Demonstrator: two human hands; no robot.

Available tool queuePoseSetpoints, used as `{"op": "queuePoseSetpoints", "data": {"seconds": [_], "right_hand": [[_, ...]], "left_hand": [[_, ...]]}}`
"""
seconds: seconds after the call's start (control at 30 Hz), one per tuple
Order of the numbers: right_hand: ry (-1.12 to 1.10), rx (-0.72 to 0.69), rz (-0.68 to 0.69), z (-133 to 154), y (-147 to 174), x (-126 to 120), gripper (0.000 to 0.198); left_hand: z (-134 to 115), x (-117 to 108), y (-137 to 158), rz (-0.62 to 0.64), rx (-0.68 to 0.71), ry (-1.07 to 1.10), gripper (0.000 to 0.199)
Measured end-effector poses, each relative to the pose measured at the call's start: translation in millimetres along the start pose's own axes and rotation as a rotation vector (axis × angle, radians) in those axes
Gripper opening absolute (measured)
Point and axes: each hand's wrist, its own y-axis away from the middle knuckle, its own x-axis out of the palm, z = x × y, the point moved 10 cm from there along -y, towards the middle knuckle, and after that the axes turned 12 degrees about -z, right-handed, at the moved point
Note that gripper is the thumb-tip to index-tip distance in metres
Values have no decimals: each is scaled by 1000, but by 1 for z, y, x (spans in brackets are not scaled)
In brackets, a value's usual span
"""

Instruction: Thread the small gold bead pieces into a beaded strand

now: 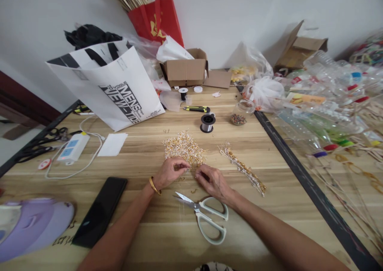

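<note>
Where the pile of small gold and silver pieces (183, 146) thins out at its near edge on the table (161, 233), I log two hands. Left hand (171, 172): thumb and fingertips drawn together. Right hand (214, 181): fingers curled inward, facing the left. Whether either grips a piece, I cannot tell from my end. Step in hand, by my reading: fine fingertip handling of single pieces. Next move, as I judge it: calls for a light pinch, hands close together. Also listed: scissors (196, 207), blades parted, nearer me; bundle of gold and silver strands (243, 167), right; wire spool (207, 123), beyond the pile.
</note>
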Motion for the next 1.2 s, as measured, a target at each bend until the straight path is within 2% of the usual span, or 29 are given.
{"op": "queuePoseSetpoints", "data": {"seconds": [0.27,0.4,0.57,0.7,0.87,1.2], "right_hand": [[-7,-9,-5,-2,1,1,12],[-4,2,-4,-2,1,1,13],[1,20,5,-3,1,1,12],[-11,14,-5,-3,1,0,12],[-6,26,-6,-5,1,1,11],[1,58,-18,-9,1,0,10]], "left_hand": [[-3,3,1,20,-17,21,10],[-11,7,2,38,75,-56,11],[-15,13,5,97,220,-284,13],[-12,11,5,82,261,-375,9],[-11,10,4,43,262,-391,8],[-29,19,1,94,263,-311,9]]}}
